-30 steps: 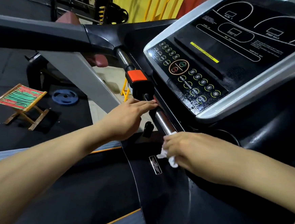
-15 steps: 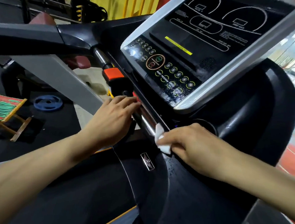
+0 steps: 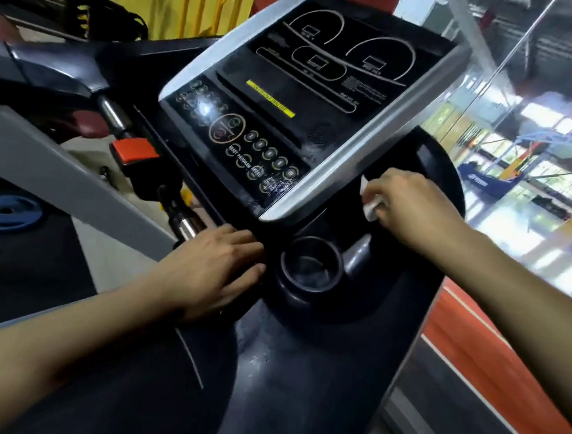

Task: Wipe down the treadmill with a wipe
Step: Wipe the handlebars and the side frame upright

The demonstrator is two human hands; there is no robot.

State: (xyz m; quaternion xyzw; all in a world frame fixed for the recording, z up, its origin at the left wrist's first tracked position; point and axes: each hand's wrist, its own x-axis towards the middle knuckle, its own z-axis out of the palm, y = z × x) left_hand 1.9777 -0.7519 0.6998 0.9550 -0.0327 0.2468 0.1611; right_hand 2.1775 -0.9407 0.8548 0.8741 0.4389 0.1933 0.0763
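White crumpled wipe (image 3: 370, 205) pinched in right hand (image 3: 412, 206) fingers beside treadmill (image 3: 299, 372) console; left hand (image 3: 212, 269) flat.

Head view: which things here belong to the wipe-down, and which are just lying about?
Part of the job:
white wipe, held in the right hand
treadmill console
cup holder
left hand, flat on the treadmill

Just lying about:
blue weight plate
orange clip
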